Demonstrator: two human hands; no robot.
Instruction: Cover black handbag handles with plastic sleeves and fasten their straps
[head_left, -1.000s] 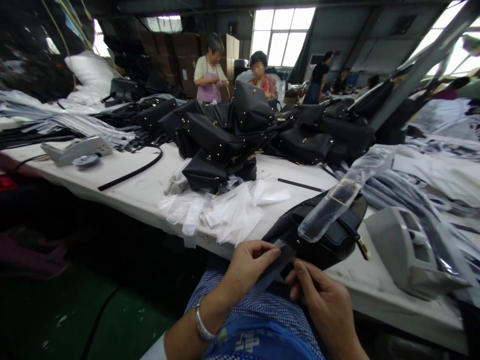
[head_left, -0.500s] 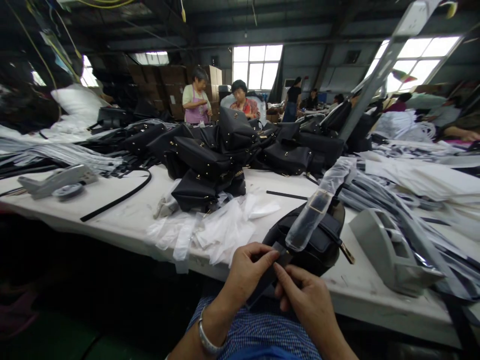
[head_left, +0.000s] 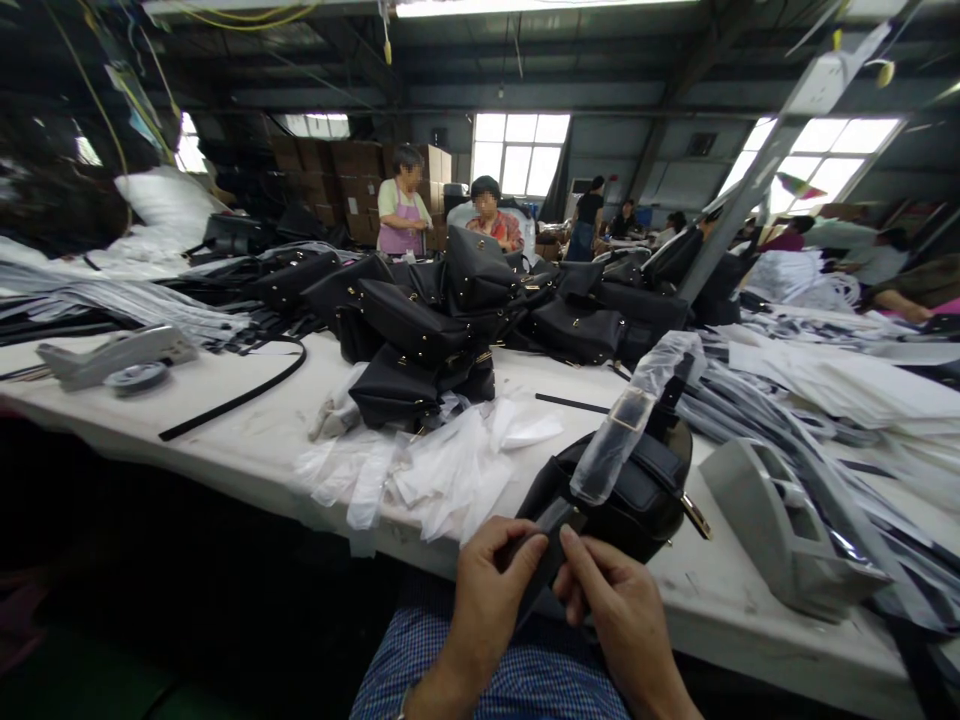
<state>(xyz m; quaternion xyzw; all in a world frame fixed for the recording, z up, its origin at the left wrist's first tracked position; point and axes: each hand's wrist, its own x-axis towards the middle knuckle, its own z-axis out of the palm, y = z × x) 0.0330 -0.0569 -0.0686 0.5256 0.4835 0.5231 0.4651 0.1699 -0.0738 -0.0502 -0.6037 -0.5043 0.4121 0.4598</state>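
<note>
A black handbag with gold fittings rests at the table's front edge, just beyond my hands. Across its top lies a strap in a clear plastic sleeve, a gold buckle showing through. My left hand pinches a flat black strap at the bag's near side, thumb against fingers. Facing it, my right hand has thumb and forefinger closed on the same strap. A strip of clear film seems to cover part of it. The strap's lower end hangs between my hands, partly hidden by them.
Crumpled clear wrappers lie left of the bag. Black handbags are heaped behind. Grey tape dispensers stand right and left. Wrapped straps spread at right. A slanted metal post rises behind them. Co-workers are beyond.
My view has tilted up slightly. Both hands sit a little lower in the picture, still pinching the strap. My right fingertips have shifted up along it, slightly away from the left thumb.
</note>
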